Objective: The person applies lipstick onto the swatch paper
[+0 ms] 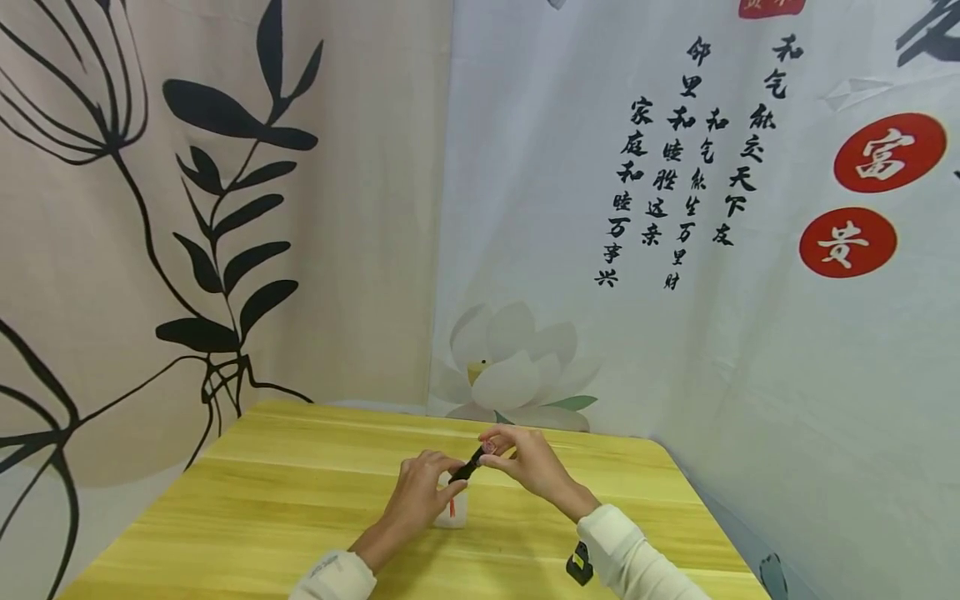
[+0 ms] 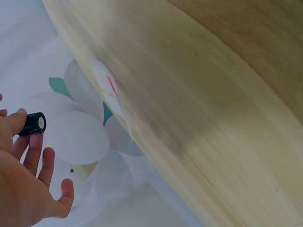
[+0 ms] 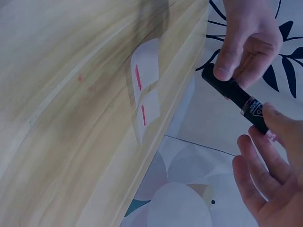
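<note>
Over the table, both hands hold one slim black lipstick tube [image 1: 468, 467] with a pinkish end, tilted. The left hand [image 1: 422, 492] pinches its black end between thumb and fingers; that round end faces the camera in the left wrist view. At the pinkish end, the right hand [image 1: 528, 460] grips the tube with thumb and fingertips, other fingers spread loosely in the right wrist view. A narrower band and a label [image 3: 256, 109] show between the hands. Below lies a white paper [image 1: 450, 518] with red streaks, partly covered by the left hand; two marked sections [image 3: 146, 71] show in the right wrist view.
The wooden table [image 1: 300, 475] reaches back to a printed cloth [image 1: 360, 208] with plants, a lotus and writing. A small black object with a yellow patch [image 1: 579, 564] is beside the right sleeve [image 1: 633, 550].
</note>
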`<action>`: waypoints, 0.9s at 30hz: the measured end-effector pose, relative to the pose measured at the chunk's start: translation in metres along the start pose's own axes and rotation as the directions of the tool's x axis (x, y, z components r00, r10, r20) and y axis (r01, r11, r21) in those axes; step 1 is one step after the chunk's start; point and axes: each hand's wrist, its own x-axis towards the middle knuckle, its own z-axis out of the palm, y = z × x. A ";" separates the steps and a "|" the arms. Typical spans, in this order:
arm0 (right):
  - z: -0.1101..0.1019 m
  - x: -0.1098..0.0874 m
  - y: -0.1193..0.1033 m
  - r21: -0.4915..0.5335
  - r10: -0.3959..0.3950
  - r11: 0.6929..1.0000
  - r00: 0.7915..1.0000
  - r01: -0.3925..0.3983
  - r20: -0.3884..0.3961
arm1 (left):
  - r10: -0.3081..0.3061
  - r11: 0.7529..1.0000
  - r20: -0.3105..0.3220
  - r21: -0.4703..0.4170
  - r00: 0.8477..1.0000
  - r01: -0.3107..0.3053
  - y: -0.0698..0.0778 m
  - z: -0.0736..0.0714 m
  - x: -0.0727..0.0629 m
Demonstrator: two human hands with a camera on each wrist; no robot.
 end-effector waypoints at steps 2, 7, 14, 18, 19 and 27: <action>0.002 0.000 0.000 0.000 -0.013 1.000 1.000 0.013 0.004 | 0.001 1.000 -0.003 -0.007 1.000 -0.001 0.000 0.000 0.000; 0.006 -0.001 0.000 -0.002 -0.049 0.999 0.999 0.049 0.002 | 0.004 1.000 0.006 -0.030 1.000 -0.004 0.002 -0.002 0.003; 0.012 -0.002 0.000 0.024 -0.035 0.999 0.999 0.035 0.004 | -0.018 0.999 0.012 -0.036 1.000 0.019 0.005 -0.003 0.003; 0.016 -0.004 0.000 0.042 -0.028 0.999 1.000 0.028 0.010 | -0.026 0.999 0.021 -0.034 0.999 0.027 0.004 -0.002 0.001; 0.017 -0.004 0.000 0.043 -0.026 0.999 1.000 0.026 0.009 | -0.025 0.999 0.023 -0.033 0.999 0.026 0.003 -0.002 0.001; 0.028 -0.007 0.000 0.076 -0.010 0.997 1.000 0.012 -0.019 | -0.016 0.998 0.004 -0.064 1.000 0.016 -0.001 0.000 -0.002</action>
